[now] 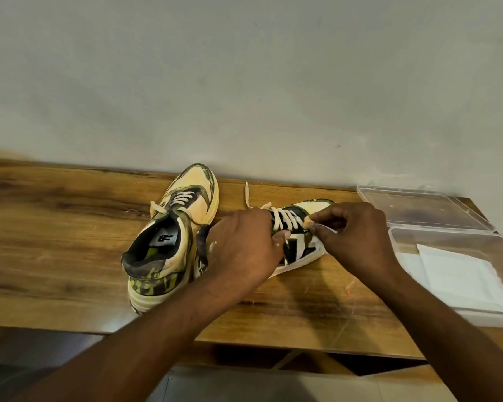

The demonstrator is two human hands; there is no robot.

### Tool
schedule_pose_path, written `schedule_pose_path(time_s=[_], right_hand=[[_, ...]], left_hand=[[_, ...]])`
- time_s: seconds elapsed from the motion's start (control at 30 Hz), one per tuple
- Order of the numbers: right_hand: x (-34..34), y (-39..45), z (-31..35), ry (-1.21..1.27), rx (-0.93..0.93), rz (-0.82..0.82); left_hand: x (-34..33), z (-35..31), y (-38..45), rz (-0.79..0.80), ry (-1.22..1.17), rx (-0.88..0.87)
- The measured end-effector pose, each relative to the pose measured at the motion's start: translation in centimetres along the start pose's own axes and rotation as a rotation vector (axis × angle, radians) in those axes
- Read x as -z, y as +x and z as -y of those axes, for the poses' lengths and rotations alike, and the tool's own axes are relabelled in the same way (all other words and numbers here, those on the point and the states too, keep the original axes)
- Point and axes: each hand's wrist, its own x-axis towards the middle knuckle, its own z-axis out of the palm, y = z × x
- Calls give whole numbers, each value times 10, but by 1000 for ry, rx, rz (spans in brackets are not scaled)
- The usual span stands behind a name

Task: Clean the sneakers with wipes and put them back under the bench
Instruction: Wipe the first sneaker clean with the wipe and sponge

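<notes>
A home entryway: wooden bench (pixel 70 227) against a plain plastered wall (pixel 244 82), worn sneakers (pixel 169 236) on top.

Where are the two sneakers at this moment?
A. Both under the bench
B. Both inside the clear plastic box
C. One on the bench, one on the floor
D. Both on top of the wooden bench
D: the left sneaker and the right sneaker both rest on the wooden bench top, the right one held by both hands.

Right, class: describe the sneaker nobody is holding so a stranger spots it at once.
Find the wooden bench against the pale wall. Two sneakers sit on it; take the left sneaker, upright with its toe toward the wall. Unlike the tilted sneaker both hands grip, no hand touches it.
</notes>
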Motion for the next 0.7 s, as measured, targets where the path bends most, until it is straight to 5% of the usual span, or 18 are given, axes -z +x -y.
schedule_pose_path(time_s=[0.27, 0.47, 0.7], right_hand=[[-18, -20, 5, -97, 189, -24], [-9, -4, -13, -35, 44, -135], [-31, -26, 4, -163, 215, 39]], left_hand=[[-3, 10, 15, 130, -155, 36], [-8, 14, 18, 134, -144, 30], [-10, 17, 20, 143, -115, 16]])
